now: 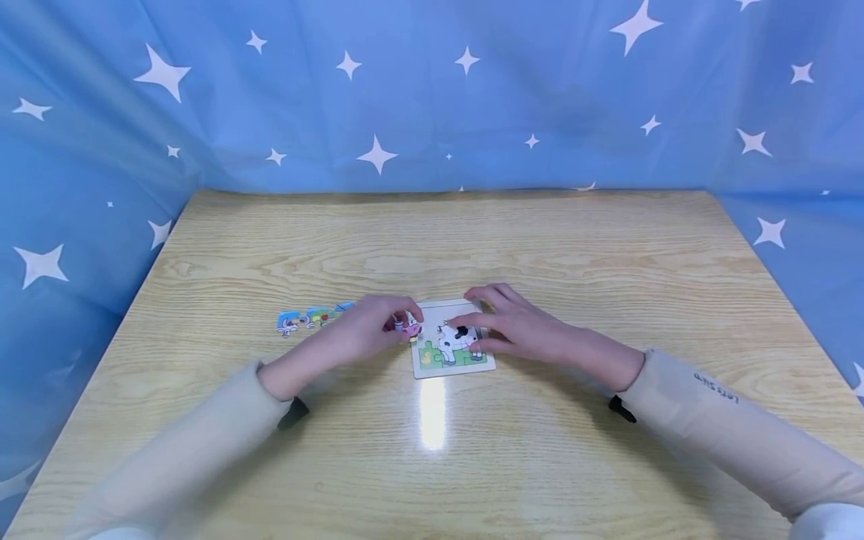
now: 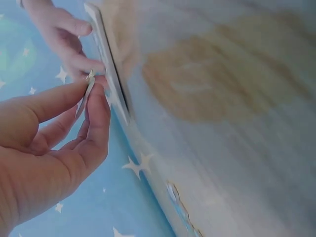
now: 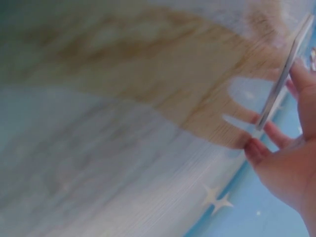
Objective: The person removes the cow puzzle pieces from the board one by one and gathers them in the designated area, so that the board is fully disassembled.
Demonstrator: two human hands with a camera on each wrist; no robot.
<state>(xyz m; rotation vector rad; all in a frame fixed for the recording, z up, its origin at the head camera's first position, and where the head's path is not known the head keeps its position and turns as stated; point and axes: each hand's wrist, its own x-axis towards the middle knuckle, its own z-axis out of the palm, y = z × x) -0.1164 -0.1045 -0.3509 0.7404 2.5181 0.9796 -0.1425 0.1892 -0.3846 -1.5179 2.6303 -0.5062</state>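
A small jigsaw board (image 1: 454, 371) with a pale rim lies near the middle of the table, partly filled with pieces showing a black-and-white cow (image 1: 460, 339) on green. My left hand (image 1: 364, 328) pinches a puzzle piece (image 1: 412, 328) with a pink snout printed on it, at the board's left edge. From the left wrist, that piece (image 2: 85, 97) appears edge-on between thumb and fingertips. My right hand (image 1: 518, 326) reaches over the board's right side, fingers spread and touching it. In the right wrist view, fingers lie along the board's edge (image 3: 282, 79).
Several loose puzzle pieces (image 1: 290, 321) lie left of the board, partly hidden behind my left hand. The wooden table (image 1: 574, 247) ends at a blue star-patterned curtain (image 1: 418, 90) at the back and sides.
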